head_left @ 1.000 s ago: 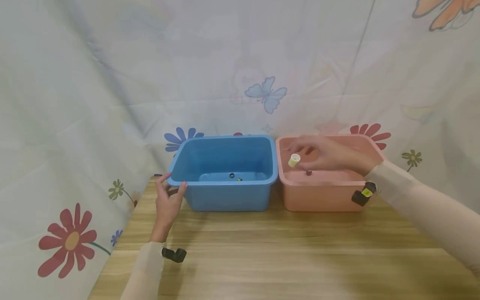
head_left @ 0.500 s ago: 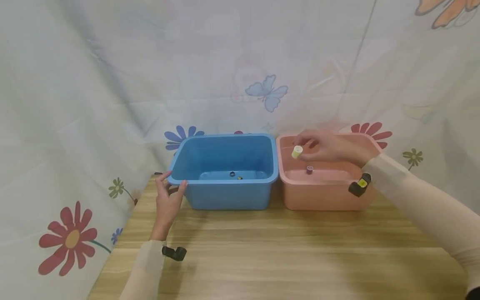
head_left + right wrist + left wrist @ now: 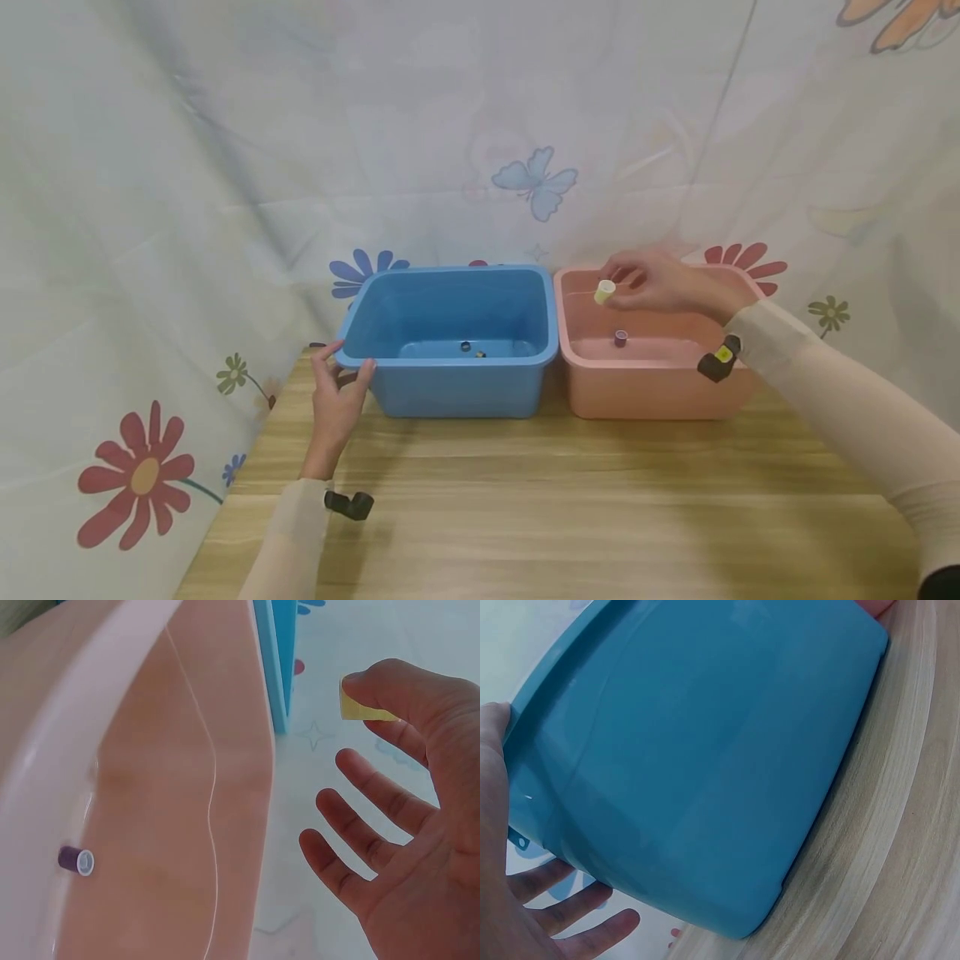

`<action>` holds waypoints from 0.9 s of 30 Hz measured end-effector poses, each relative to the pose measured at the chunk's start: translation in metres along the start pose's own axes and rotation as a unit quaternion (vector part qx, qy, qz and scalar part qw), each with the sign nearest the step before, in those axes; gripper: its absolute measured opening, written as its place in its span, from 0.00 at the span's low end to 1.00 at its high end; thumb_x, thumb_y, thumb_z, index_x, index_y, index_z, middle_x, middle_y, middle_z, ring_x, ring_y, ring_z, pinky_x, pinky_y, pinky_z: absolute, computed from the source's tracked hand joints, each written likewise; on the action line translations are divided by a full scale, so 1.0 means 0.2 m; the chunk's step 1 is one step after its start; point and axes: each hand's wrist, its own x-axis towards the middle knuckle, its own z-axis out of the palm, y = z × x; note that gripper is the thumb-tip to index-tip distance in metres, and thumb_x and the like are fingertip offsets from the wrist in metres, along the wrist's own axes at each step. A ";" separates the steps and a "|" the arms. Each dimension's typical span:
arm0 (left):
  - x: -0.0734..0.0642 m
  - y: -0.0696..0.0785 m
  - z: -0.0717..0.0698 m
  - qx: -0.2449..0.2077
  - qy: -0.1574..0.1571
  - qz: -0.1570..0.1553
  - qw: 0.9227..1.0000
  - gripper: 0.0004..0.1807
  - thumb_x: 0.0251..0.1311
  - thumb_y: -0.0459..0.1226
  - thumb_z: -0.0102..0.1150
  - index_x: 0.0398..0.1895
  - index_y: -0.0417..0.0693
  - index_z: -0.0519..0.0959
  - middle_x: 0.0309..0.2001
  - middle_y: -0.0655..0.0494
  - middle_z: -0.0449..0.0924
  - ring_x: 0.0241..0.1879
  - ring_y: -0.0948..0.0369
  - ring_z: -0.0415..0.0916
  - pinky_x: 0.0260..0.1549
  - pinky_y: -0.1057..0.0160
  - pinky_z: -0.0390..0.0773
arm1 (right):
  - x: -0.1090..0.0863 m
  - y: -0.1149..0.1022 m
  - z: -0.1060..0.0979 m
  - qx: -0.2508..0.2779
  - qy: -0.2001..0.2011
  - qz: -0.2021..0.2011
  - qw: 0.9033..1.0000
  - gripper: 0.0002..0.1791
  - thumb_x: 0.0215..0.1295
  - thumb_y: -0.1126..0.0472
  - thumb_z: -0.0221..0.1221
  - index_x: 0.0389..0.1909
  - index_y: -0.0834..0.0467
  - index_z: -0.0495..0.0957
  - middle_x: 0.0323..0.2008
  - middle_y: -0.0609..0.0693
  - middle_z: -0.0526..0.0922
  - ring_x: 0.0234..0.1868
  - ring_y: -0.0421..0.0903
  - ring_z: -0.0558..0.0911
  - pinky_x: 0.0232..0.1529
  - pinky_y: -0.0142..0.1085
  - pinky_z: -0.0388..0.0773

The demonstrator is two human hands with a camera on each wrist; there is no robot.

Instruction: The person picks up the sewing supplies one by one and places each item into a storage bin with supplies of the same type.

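Observation:
Between thumb and index finger my right hand (image 3: 660, 282) pinches a small pale yellow thread spool (image 3: 604, 291) above the pink bin (image 3: 645, 393); its other fingers are spread apart in the right wrist view. On the floor of that bin is a purple thread spool (image 3: 75, 860), white end showing. My left hand (image 3: 337, 410) holds the near left corner of the blue bin (image 3: 457, 390), thumb at the front rim. In the left wrist view its fingers (image 3: 580, 907) lie along the bin's short side. Two small dark things, one ring-like (image 3: 465, 346), lie inside the blue bin.
The bins stand side by side on a wood-grain table (image 3: 525, 508), their rims close together. A pale curtain (image 3: 420, 108) printed with flowers and butterflies hangs right behind them. A thin pale line (image 3: 214, 825) runs along the pink bin's inner wall.
My right hand has risen and drifted slightly right with the yellow spool, and the purple spool below now shows fully. The left hand has stayed at the blue bin's corner.

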 end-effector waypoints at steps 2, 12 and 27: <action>0.00 0.00 0.00 0.000 0.000 0.001 1.000 0.39 0.69 0.55 0.62 0.75 0.64 0.53 0.73 0.40 0.65 0.61 0.41 0.74 0.55 0.36 0.73 | 0.01 0.02 -0.01 0.004 0.004 0.003 1.000 0.14 0.63 0.59 0.72 0.48 0.50 0.83 0.50 0.47 0.84 0.57 0.55 0.80 0.57 0.60 0.76; -0.01 0.01 0.00 -0.004 -0.004 0.001 1.000 0.39 0.69 0.55 0.62 0.76 0.64 0.53 0.73 0.41 0.65 0.61 0.41 0.74 0.56 0.36 0.74 | 0.02 0.10 -0.02 -0.001 0.016 0.031 0.999 0.12 0.64 0.60 0.72 0.46 0.50 0.82 0.49 0.48 0.84 0.57 0.56 0.80 0.58 0.57 0.77; -0.01 0.00 0.00 -0.001 0.000 0.008 1.000 0.38 0.69 0.55 0.61 0.76 0.65 0.53 0.72 0.41 0.65 0.60 0.42 0.74 0.53 0.37 0.74 | 0.02 0.18 -0.04 -0.028 0.027 0.055 0.998 0.12 0.65 0.58 0.70 0.46 0.53 0.81 0.52 0.55 0.83 0.57 0.62 0.81 0.55 0.59 0.78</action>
